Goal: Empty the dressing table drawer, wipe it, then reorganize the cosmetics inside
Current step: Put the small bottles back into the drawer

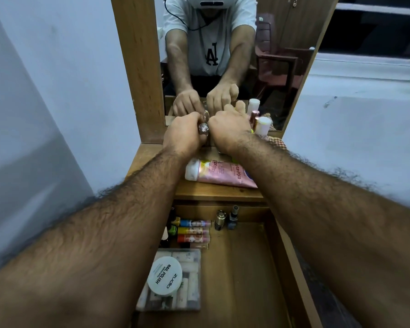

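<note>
small bottle (203, 128), seemingly (half hidden) between hands (184, 133)

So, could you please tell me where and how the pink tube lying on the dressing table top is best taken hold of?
Grip the pink tube across its flat body, near the middle. It lies on its side, white cap to the left, crimped end hidden under the right forearm. Probably come from above with the fingers over one long edge and the thumb on the other, since its top face is exposed.
</note>
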{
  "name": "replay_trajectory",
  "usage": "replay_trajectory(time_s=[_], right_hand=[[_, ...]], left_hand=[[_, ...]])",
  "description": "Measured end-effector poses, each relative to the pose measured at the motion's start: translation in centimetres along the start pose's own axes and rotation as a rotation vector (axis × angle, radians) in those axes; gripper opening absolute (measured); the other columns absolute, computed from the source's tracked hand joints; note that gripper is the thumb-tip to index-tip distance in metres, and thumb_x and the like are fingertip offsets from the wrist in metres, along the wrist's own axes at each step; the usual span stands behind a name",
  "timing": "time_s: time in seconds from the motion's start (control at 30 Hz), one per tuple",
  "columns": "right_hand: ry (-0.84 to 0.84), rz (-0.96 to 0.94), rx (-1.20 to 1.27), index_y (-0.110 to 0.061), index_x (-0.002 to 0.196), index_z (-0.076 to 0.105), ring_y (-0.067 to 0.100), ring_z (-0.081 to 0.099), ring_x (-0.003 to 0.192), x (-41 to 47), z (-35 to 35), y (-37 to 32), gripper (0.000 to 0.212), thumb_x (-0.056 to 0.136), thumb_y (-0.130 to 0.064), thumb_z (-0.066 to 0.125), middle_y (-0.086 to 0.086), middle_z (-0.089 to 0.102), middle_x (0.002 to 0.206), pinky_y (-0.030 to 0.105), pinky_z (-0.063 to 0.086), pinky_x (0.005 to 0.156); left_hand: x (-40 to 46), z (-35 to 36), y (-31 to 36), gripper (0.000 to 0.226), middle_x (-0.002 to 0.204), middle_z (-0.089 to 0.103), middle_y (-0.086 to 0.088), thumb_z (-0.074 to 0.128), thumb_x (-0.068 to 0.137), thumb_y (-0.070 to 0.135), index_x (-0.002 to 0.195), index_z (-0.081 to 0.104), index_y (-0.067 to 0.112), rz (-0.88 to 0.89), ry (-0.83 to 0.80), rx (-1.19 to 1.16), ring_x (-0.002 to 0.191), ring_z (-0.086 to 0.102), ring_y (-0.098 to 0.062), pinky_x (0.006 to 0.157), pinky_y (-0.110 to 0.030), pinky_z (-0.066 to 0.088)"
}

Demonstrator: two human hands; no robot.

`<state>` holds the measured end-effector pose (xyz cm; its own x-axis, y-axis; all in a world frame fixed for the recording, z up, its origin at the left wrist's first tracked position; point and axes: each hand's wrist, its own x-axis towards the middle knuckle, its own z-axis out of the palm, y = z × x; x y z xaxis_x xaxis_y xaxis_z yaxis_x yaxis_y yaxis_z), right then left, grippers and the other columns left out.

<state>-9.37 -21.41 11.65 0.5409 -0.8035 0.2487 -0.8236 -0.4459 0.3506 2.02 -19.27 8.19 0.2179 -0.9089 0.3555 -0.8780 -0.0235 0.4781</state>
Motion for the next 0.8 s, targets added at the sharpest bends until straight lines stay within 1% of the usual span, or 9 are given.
replay_trajectory(time_s=[0.1, 0.2, 0.3, 0.4, 0.5, 0.6, 0.7, 0.73, 0.8], right_hand=[[0.033, 0.000, 0.042, -0.023, 0.088, 0.057, 0.028, 0.047, 0.114, -0.9, -1.2, 0.5, 0.005, 0.090, -0.019, 0.054, 0.006, 0.064, 0.107, 0.044, 0.027, 0.099], [0.046, 0.041, 0.088, -0.022, 0.078, 0.050, 0.027, 0.048, 0.107, -1.8, -2.7, 1.1, 0.014, 0.088, -0.019, 0.059, 0.004, 0.062, 0.100, 0.045, 0.028, 0.095], [0.116, 0.084, 0.127, -0.024, 0.081, 0.051, 0.026, 0.050, 0.103, -3.2, -4.6, 1.7, 0.015, 0.085, -0.027, 0.065, 0.000, 0.060, 0.092, 0.044, 0.028, 0.093], [0.163, 0.109, 0.253, -0.024, 0.086, 0.056, 0.024, 0.055, 0.098, -5.3, -6.4, 2.3, 0.012, 0.083, -0.032, 0.065, -0.003, 0.063, 0.087, 0.044, 0.029, 0.092], [0.202, 0.141, 0.401, -0.025, 0.088, 0.058, 0.021, 0.058, 0.089, -8.3, -7.5, 2.6, 0.013, 0.081, -0.033, 0.066, -0.007, 0.065, 0.084, 0.043, 0.028, 0.089], [0.155, 0.183, 0.479, -0.026, 0.086, 0.057, 0.020, 0.055, 0.084, -12.2, -7.0, 2.4, 0.013, 0.079, -0.033, 0.066, -0.007, 0.062, 0.080, 0.042, 0.029, 0.091], [0.012, 0.206, 0.531, -0.028, 0.090, 0.058, 0.024, 0.058, 0.091, -16.0, -4.3, 1.3, 0.019, 0.078, -0.036, 0.070, -0.002, 0.064, 0.091, 0.039, 0.035, 0.087], [-0.048, 0.205, 0.542, -0.027, 0.093, 0.060, 0.025, 0.060, 0.094, -17.3, -3.3, 0.7, 0.019, 0.078, -0.034, 0.071, 0.000, 0.066, 0.096, 0.037, 0.038, 0.083], [-0.177, 0.206, 0.580, -0.024, 0.090, 0.059, 0.024, 0.062, 0.093, -19.4, -1.1, -0.6, 0.016, 0.079, -0.026, 0.071, 0.002, 0.067, 0.098, 0.031, 0.041, 0.073]], left_hand=[[-0.8, -0.9, 0.1, 0.032, 0.106, 0.070, -0.003, 0.070, 0.086, 0.024, 0.117, 0.063, 0.022, 0.003, 0.065, -0.036, 0.099, 0.063, -0.022, 0.085, -0.041, 0.053], [-1.9, -2.2, 0.5, 0.036, 0.108, 0.070, 0.001, 0.073, 0.085, 0.025, 0.119, 0.064, 0.022, 0.003, 0.149, -0.105, 0.098, 0.065, -0.018, 0.085, -0.039, 0.054], [-3.5, -3.8, 1.3, 0.035, 0.107, 0.070, 0.005, 0.074, 0.083, 0.027, 0.117, 0.065, 0.023, 0.013, 0.226, -0.158, 0.096, 0.064, -0.013, 0.082, -0.033, 0.054], [-6.0, -4.9, 2.0, 0.035, 0.105, 0.069, 0.006, 0.075, 0.083, 0.027, 0.115, 0.064, 0.024, -0.001, 0.253, -0.237, 0.095, 0.063, -0.011, 0.082, -0.035, 0.056], [-9.3, -5.4, 2.7, 0.033, 0.104, 0.068, 0.007, 0.075, 0.082, 0.024, 0.114, 0.065, 0.024, -0.023, 0.217, -0.283, 0.093, 0.063, -0.010, 0.082, -0.033, 0.057], [-13.2, -4.8, 2.9, 0.030, 0.100, 0.068, 0.008, 0.076, 0.081, 0.026, 0.109, 0.066, 0.025, -0.046, 0.146, -0.284, 0.091, 0.062, -0.009, 0.081, -0.031, 0.055], [-17.1, -2.8, 2.3, 0.025, 0.097, 0.068, 0.009, 0.075, 0.082, 0.027, 0.105, 0.066, 0.027, -0.097, -0.001, -0.252, 0.087, 0.063, -0.009, 0.078, -0.032, 0.055], [-18.2, -2.0, 2.0, 0.024, 0.095, 0.069, 0.009, 0.074, 0.082, 0.025, 0.104, 0.066, 0.026, -0.116, -0.053, -0.231, 0.086, 0.064, -0.009, 0.078, -0.033, 0.056], [-20.0, -0.1, 1.4, 0.022, 0.095, 0.070, 0.007, 0.074, 0.081, 0.021, 0.102, 0.066, 0.025, -0.158, -0.154, -0.186, 0.086, 0.065, -0.011, 0.080, -0.034, 0.056]])
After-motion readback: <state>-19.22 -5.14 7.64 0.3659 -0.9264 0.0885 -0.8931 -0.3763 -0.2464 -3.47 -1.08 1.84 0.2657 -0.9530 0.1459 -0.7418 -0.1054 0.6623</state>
